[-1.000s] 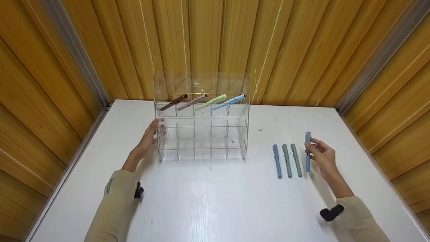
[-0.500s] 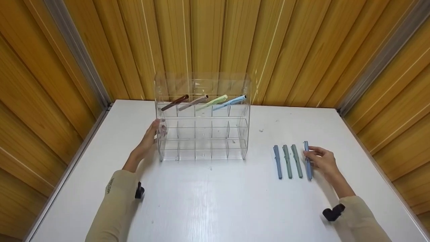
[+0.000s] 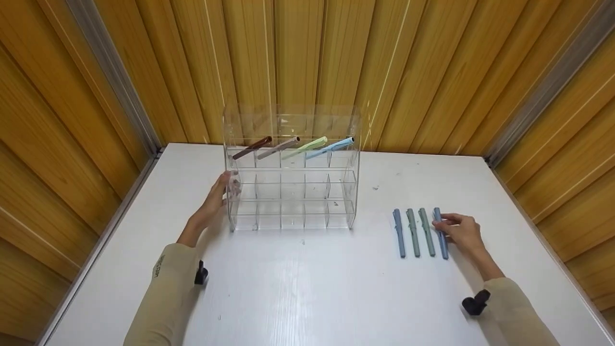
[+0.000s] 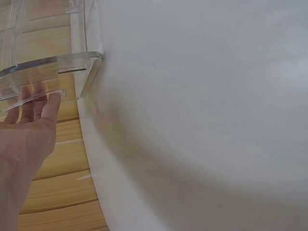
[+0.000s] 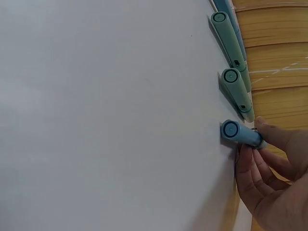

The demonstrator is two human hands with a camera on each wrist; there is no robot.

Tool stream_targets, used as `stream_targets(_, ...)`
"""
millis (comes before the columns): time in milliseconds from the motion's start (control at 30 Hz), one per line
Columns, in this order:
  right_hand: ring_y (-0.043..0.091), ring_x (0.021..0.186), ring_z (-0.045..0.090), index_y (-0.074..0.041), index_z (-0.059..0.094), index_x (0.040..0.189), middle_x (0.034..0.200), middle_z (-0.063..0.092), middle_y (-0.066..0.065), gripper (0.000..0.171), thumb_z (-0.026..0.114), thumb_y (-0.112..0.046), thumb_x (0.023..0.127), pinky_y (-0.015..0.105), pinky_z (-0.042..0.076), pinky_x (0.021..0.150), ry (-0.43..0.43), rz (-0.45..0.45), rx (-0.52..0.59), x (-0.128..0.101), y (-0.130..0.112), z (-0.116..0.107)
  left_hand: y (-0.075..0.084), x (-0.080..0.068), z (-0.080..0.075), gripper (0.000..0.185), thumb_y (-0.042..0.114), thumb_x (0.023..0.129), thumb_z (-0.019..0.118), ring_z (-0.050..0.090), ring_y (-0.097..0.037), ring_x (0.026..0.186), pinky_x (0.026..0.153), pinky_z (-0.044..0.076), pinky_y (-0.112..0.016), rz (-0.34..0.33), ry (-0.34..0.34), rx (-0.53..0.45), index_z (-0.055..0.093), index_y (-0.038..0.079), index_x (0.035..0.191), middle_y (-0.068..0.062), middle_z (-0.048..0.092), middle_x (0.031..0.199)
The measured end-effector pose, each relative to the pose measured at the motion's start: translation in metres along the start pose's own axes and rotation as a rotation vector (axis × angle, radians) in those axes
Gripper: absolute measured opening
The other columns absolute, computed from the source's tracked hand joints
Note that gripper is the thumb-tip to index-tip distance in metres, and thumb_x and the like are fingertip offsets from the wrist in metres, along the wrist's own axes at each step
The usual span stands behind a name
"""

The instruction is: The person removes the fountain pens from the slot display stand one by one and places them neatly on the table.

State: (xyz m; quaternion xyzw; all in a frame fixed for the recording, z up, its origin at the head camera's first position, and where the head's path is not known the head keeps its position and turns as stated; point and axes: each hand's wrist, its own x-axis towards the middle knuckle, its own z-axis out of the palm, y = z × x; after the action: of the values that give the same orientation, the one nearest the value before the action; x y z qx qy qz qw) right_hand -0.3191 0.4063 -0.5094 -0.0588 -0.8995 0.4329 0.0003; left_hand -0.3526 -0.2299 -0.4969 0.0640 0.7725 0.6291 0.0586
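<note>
Clear acrylic rack (image 3: 291,192) standing on white desk (image 3: 307,288), three tiers of compartments. Top tier holding 4 pens, tilted: brown (image 3: 252,147), grey-tan (image 3: 277,147), lt green (image 3: 304,147), lt blue (image 3: 330,147). Lower two tiers showing no pens.

Left hand (image 3: 211,204) resting flat against rack's left wall, fingers (image 4: 52,103) straight, gripping nothing.

Right of rack, well apart: 4 pens lying parallel in a row on desk, 2 blue, 2 green. Right hand (image 3: 461,232) pinching rightmost blue pen (image 3: 440,232) w/ fingers (image 5: 250,159) and thumb; pen lying on desk, just beside a green pen (image 3: 426,231).
</note>
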Motion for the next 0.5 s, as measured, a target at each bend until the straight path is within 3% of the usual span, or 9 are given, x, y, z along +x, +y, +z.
stream_targets(200, 0.01, 0.08, 0.065, 0.016, 0.058, 0.137, 0.112, 0.068, 0.027, 0.05, 0.072, -0.016, 0.101, 0.019, 0.06, 0.065, 0.012, -0.05, -0.071, 0.0011, -0.0022, 0.0017, 0.0013, -0.0023, 0.0002, 0.086, 0.068, 0.106, 0.009, 0.003, -0.044, 0.163, 0.131, 0.01, -0.062, 0.0, 0.008, -0.01, -0.007, 0.011, 0.169, -0.023, -0.003, 0.175)
stream_targets(500, 0.019, 0.085, 0.065, 0.019, 0.055, 0.137, 0.114, 0.067, 0.033, 0.052, 0.069, -0.018, 0.103, 0.019, 0.058, 0.063, 0.005, -0.047, -0.123, 0.0016, -0.002, 0.0015, -0.0011, -0.0013, 0.001, 0.088, 0.07, 0.106, 0.012, 0.012, -0.046, 0.161, 0.13, 0.01, -0.065, 0.033, 0.012, -0.026, 0.001, 0.009, 0.169, -0.026, 0.008, 0.174)
